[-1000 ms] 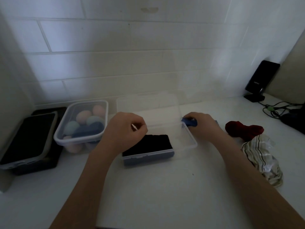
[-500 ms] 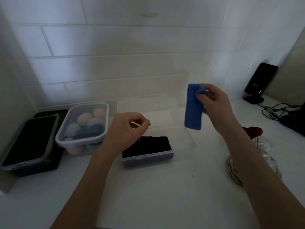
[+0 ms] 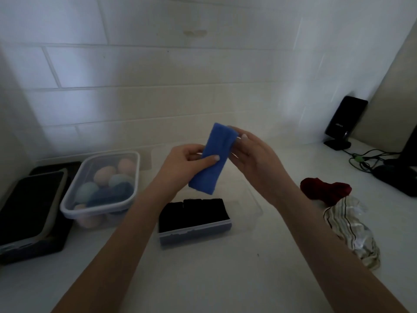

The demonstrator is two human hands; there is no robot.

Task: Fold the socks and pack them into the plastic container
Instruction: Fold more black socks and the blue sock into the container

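A blue sock point(image 3: 214, 159), folded into a flat strip, hangs tilted in the air above the clear plastic container point(image 3: 252, 206). My left hand point(image 3: 187, 163) pinches its lower left side, thumb on top. My right hand point(image 3: 250, 159) holds its upper end from the right. Black folded socks point(image 3: 194, 212) fill the left part of the container; its right part shows bare plastic. On the white counter to the right lie a dark red sock point(image 3: 325, 190) and a striped pale sock point(image 3: 352, 231).
A lidded clear tub point(image 3: 101, 188) with pastel balls stands at the left, beside black trays point(image 3: 29, 213). A black speaker point(image 3: 345, 123), cables point(image 3: 365, 159) and a dark device sit at the back right. The tiled wall is close behind.
My right hand lifted the blue sock from beside the container into the air. My left hand rose from the container's left edge and took hold of the sock's lower part.
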